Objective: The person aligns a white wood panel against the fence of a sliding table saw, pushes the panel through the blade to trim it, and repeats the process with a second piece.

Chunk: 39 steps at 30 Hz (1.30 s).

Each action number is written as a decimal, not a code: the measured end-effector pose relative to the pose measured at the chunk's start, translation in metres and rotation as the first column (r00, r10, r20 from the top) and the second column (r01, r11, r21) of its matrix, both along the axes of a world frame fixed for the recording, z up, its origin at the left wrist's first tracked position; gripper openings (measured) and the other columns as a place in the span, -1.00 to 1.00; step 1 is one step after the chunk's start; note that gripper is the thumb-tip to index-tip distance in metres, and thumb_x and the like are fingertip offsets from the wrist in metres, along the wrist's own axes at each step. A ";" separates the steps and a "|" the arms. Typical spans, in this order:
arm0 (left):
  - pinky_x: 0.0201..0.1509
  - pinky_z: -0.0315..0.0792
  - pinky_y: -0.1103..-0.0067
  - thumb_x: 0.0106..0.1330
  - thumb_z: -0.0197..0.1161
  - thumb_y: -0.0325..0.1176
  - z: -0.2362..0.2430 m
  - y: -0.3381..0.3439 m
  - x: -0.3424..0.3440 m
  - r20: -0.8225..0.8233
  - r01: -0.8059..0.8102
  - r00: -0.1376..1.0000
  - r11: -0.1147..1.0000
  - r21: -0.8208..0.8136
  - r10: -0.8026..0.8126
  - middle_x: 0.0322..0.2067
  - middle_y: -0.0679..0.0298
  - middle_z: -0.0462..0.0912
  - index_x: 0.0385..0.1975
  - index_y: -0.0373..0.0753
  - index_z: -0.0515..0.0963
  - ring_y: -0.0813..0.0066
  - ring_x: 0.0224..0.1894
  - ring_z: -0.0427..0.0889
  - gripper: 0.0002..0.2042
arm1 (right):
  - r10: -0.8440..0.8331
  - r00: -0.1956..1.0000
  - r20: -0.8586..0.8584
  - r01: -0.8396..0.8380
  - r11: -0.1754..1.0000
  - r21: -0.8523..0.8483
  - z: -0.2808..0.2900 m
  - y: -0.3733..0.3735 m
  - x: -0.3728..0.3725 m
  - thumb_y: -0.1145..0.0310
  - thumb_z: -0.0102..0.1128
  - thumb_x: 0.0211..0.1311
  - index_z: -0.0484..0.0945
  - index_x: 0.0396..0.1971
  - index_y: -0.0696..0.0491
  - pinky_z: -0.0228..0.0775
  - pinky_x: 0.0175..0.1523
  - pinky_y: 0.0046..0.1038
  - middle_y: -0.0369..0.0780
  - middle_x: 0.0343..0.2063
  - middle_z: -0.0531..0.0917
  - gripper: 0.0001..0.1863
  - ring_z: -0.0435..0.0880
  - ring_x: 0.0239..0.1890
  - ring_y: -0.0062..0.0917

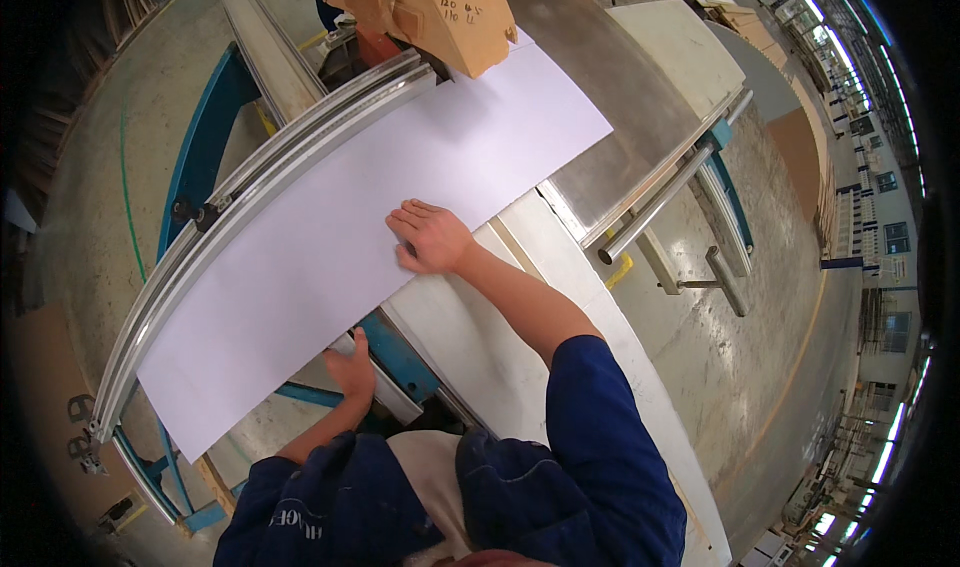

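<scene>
- One long white panel (pixel 270 287) runs slantwise from the lower left of the frame to the upper centre, alongside a silver rail (pixel 247 189).
- My right hand (pixel 432 239) lies on the panel near mid-frame, palm down and open.
- My left hand (pixel 352 369) is at its near edge, left of lower centre; I cannot tell whether it grips.
- Brown cardboard (pixel 435 7) overlaps the panel's upper end, top centre.

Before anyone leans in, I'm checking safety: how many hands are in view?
2. The right hand rests on top of the white panel; the left hand is at its near edge, fingers partly hidden. Others may be hidden.
</scene>
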<state>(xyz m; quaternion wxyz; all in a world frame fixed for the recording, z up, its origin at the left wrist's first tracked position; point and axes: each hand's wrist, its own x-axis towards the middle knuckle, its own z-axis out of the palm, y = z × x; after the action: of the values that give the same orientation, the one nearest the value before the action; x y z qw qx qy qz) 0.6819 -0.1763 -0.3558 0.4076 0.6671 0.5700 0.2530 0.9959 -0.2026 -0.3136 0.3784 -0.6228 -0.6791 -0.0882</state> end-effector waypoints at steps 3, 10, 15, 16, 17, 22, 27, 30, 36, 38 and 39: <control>0.50 0.22 0.22 0.40 0.47 -0.13 -0.004 0.001 0.006 -0.017 -0.026 0.999 0.999 0.024 0.027 0.34 -0.25 0.45 0.41 -0.58 0.27 -0.10 0.37 0.44 -0.21 | -0.007 1.000 -0.004 0.007 1.000 0.002 -0.010 0.003 0.003 0.31 0.30 0.04 0.60 -0.08 0.22 0.55 0.31 -0.15 -0.04 -0.09 0.71 -0.57 0.71 0.02 -0.09; 0.46 0.29 0.20 0.38 0.49 -0.10 -0.007 0.006 0.023 -0.081 -0.063 0.994 0.996 0.068 0.069 0.27 -0.28 0.52 0.33 -0.63 0.33 -0.14 0.32 0.50 -0.22 | 0.003 1.000 -0.007 -0.003 1.000 -0.007 -0.025 0.013 0.018 0.28 0.31 0.07 0.61 -0.09 0.21 0.55 0.32 -0.17 -0.04 -0.07 0.72 -0.57 0.71 0.05 -0.11; 0.47 0.27 0.22 0.40 0.45 -0.04 -0.010 0.012 0.029 -0.087 -0.068 0.994 0.997 0.027 0.070 0.28 -0.28 0.51 0.35 -0.62 0.33 -0.15 0.33 0.50 -0.21 | 0.014 0.999 -0.040 -0.016 0.998 -0.063 -0.034 0.021 0.024 0.26 0.30 0.08 0.62 -0.08 0.21 0.55 0.31 -0.19 -0.04 -0.06 0.72 -0.56 0.71 0.06 -0.10; 0.51 0.24 0.24 0.41 0.43 -0.01 -0.005 0.013 0.031 -0.083 -0.057 0.995 0.998 0.006 0.057 0.32 -0.28 0.49 0.38 -0.61 0.31 -0.15 0.36 0.47 -0.19 | 0.006 0.999 -0.032 -0.008 0.999 -0.046 -0.037 0.023 0.026 0.26 0.30 0.08 0.62 -0.08 0.22 0.56 0.30 -0.20 -0.03 -0.06 0.72 -0.56 0.71 0.06 -0.10; 0.50 0.24 0.24 0.41 0.43 -0.01 -0.001 0.014 0.033 -0.112 -0.057 0.992 0.998 -0.016 0.055 0.31 -0.28 0.49 0.38 -0.60 0.32 -0.14 0.36 0.47 -0.20 | -0.001 1.000 -0.025 0.001 1.000 -0.029 -0.040 0.024 0.027 0.25 0.30 0.08 0.62 -0.08 0.22 0.56 0.30 -0.21 -0.03 -0.06 0.72 -0.56 0.71 0.05 -0.10; 0.37 0.38 0.20 0.39 0.47 -0.05 -0.006 0.024 0.045 -0.141 -0.074 0.987 0.997 0.032 0.078 0.20 -0.26 0.58 0.30 -0.61 0.38 -0.13 0.23 0.57 -0.25 | 0.007 0.999 -0.032 -0.008 1.000 -0.025 -0.045 0.038 0.038 0.24 0.31 0.07 0.64 -0.12 0.22 0.56 0.30 -0.22 -0.05 -0.10 0.73 -0.57 0.72 0.05 -0.12; 0.36 0.40 0.24 0.38 0.48 -0.07 -0.021 0.033 0.048 -0.110 -0.087 0.989 0.991 0.099 0.098 0.19 -0.21 0.61 0.30 -0.56 0.40 -0.08 0.23 0.60 -0.28 | 0.010 0.998 -0.058 -0.013 0.999 -0.043 -0.047 0.048 0.045 0.25 0.31 0.05 0.64 -0.14 0.21 0.57 0.30 -0.22 -0.07 -0.13 0.74 -0.59 0.72 0.02 -0.15; 0.36 0.40 0.26 0.38 0.48 -0.09 -0.024 0.039 0.050 -0.078 -0.071 0.994 0.995 0.069 0.076 0.17 -0.18 0.63 0.27 -0.52 0.45 -0.06 0.21 0.62 -0.32 | 0.004 0.998 -0.066 -0.008 0.999 -0.050 -0.050 0.053 0.049 0.25 0.30 0.05 0.64 -0.13 0.20 0.57 0.30 -0.22 -0.07 -0.13 0.74 -0.59 0.73 0.02 -0.17; 0.33 0.43 0.26 0.37 0.48 -0.08 -0.008 0.044 0.065 -0.098 -0.118 0.988 0.992 0.038 0.121 0.14 -0.15 0.67 0.23 -0.50 0.49 -0.03 0.18 0.64 -0.35 | -0.003 0.997 -0.077 -0.003 0.998 -0.069 -0.062 0.066 0.056 0.22 0.28 0.10 0.65 -0.09 0.17 0.55 0.35 -0.21 -0.09 -0.07 0.75 -0.58 0.72 0.07 -0.16; 0.32 0.44 0.26 0.36 0.49 -0.06 -0.012 0.046 0.065 -0.109 -0.133 0.985 0.991 0.033 0.136 0.12 -0.16 0.67 0.20 -0.51 0.50 -0.03 0.17 0.65 -0.35 | 0.013 0.995 -0.096 -0.023 0.994 -0.105 -0.062 0.069 0.059 0.20 0.27 0.12 0.65 -0.07 0.16 0.54 0.36 -0.20 -0.09 -0.04 0.75 -0.57 0.72 0.10 -0.16; 0.31 0.45 0.26 0.36 0.49 -0.05 -0.015 0.049 0.066 -0.107 -0.134 0.985 0.990 0.037 0.137 0.11 -0.16 0.68 0.18 -0.51 0.51 -0.02 0.16 0.66 -0.35 | 0.008 0.996 -0.087 -0.019 0.992 -0.122 -0.063 0.071 0.061 0.20 0.28 0.13 0.66 -0.05 0.15 0.54 0.36 -0.21 -0.10 -0.02 0.76 -0.57 0.72 0.11 -0.17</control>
<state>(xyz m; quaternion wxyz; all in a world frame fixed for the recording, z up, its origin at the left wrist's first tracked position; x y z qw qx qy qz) 0.7478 -0.1276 -0.3707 0.3476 0.6455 0.6318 0.2516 1.0564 -0.1320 -0.3764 0.3689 -0.6436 -0.6704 -0.0166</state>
